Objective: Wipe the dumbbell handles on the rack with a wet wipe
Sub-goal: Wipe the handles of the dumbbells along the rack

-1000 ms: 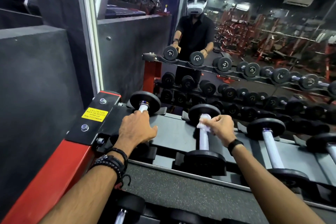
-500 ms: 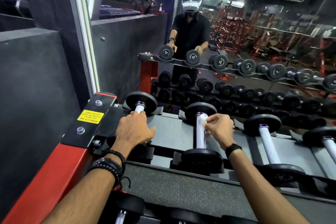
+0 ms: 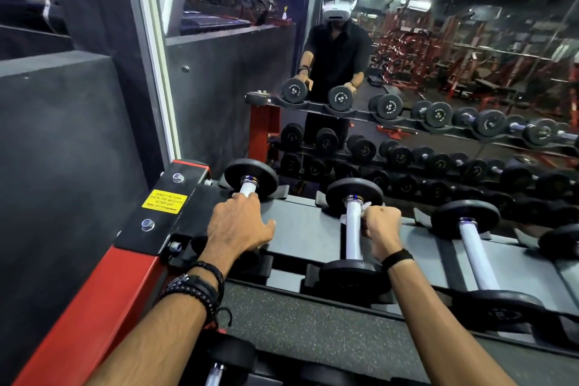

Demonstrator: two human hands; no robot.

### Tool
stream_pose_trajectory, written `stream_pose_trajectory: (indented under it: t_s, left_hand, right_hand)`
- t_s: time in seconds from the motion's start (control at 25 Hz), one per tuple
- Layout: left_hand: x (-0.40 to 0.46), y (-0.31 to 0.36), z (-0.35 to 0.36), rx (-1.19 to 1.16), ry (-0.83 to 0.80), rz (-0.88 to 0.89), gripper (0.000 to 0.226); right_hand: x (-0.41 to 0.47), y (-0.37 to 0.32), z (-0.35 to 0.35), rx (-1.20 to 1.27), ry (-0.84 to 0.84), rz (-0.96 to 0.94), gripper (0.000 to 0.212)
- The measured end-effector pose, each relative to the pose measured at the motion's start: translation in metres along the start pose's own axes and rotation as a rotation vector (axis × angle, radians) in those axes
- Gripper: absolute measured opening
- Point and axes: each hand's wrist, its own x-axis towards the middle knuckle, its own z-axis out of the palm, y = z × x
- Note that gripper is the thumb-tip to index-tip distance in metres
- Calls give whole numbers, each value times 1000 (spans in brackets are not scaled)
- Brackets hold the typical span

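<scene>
Black dumbbells with pale metal handles lie across the top shelf of the rack (image 3: 300, 229). My left hand (image 3: 238, 229) rests closed over the handle of the leftmost dumbbell (image 3: 250, 180), hiding most of it. My right hand (image 3: 380, 226) presses a white wet wipe (image 3: 363, 207) against the right side of the second dumbbell's handle (image 3: 353, 235), near its far plate. Only a small bit of the wipe shows past my fingers. A third dumbbell (image 3: 473, 247) lies to the right, untouched.
A mirror behind the rack reflects me and rows of dumbbells. The rack's red and black end post (image 3: 131, 247) with a yellow sticker (image 3: 164, 201) stands at left against a dark wall. More dumbbells sit on a lower shelf (image 3: 219, 367).
My right hand has slid with the wipe along the second handle, ending beside it near the far plate. My left hand has stayed on the first dumbbell. The view has shifted slightly.
</scene>
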Motion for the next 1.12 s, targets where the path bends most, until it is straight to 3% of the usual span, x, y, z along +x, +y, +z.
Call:
stream_pose_trajectory:
  t_s: [0.08, 0.2, 0.28, 0.32, 0.52, 0.6, 0.68, 0.72, 0.76, 0.88, 1.0, 1.04, 1.12]
  left_hand:
    - [0, 1, 2, 14, 2, -3, 60]
    - [0, 1, 1, 19, -3, -6, 60]
    - [-1, 1, 0, 14, 2, -4, 60]
    - [-1, 0, 1, 7, 8, -5, 61]
    - [1, -1, 3, 27, 13, -11, 64]
    - [1, -1, 4, 15, 14, -8, 64]
    - [1, -2, 5, 6, 15, -6, 61]
    - [1, -2, 4, 5, 17, -6, 60]
    - [2, -3, 4, 7, 19, -6, 60]
    - [1, -2, 4, 10, 16, -8, 58]
    - [2, -2, 4, -1, -2, -13, 58]
    - [2, -3, 4, -7, -7, -17, 59]
    - [2, -2, 2, -13, -16, -27, 62]
  right_hand:
    - [-28, -26, 5, 33, -64, 18, 12]
    - [-42, -41, 8, 189, -386, 305, 21]
    - [-44, -43, 11, 215, -522, 397, 16]
    - [-43, -40, 16, 203, -520, 409, 10]
    - [-42, -30, 26, 38, -386, 241, 21]
    - [-42, -30, 23, -245, -221, 53, 38]
    - [-46, -33, 15, -642, 55, -200, 54]
    - [-46, -33, 11, -682, 117, -280, 57]
    - [-43, -32, 6, -650, 119, -319, 59]
    - [-34, -19, -5, -223, -11, -226, 57]
    - [-38, -12, -9, 91, -121, 14, 33]
    - [-41, -11, -10, 99, -116, 73, 29]
    - [-49, -19, -13, -53, 23, -18, 34]
